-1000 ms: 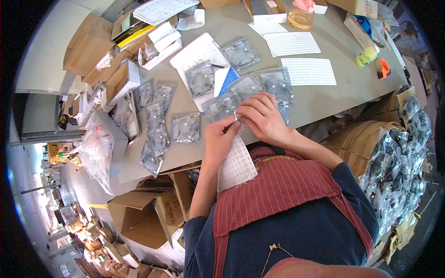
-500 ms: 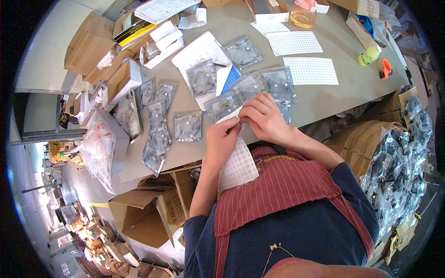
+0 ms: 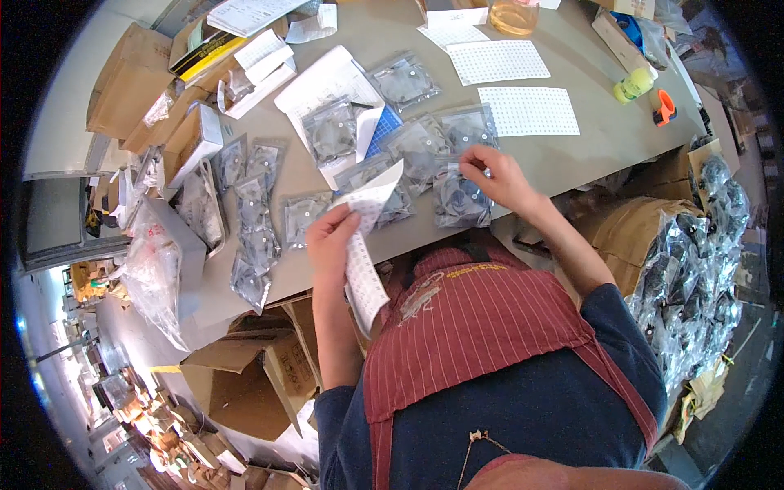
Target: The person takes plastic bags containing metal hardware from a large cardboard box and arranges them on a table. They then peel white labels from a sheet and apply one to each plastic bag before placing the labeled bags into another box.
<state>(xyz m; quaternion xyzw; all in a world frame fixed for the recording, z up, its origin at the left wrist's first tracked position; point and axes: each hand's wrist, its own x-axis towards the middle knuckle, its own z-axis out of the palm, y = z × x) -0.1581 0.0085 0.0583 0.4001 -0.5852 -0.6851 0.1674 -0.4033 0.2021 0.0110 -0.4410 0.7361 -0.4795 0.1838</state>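
In the head view, the left hand (image 3: 331,234) has its grip closed on a bent sticker sheet (image 3: 365,273), partly hiding it, near the edge of the counter (image 3: 608,122). The right hand (image 3: 504,181) curls its fingers above a clear bag (image 3: 461,200); whether its grip pinches something small cannot be told. The picture's upper edge cuts off a jar (image 3: 513,18).

The grey table (image 3: 380,41) is strewn across its middle and left with flat clear bags (image 3: 461,200) of dark parts, some overlapped, beside loose white papers (image 3: 314,86). Farther right, printed white sheets (image 3: 529,111) are laid near a container of amber liquid (image 3: 514,18), a yellow-green bottle (image 3: 634,85) and an orange-and-black object (image 3: 665,108). The left end is occupied by a grey bin (image 3: 193,265) and boxes (image 3: 196,145).
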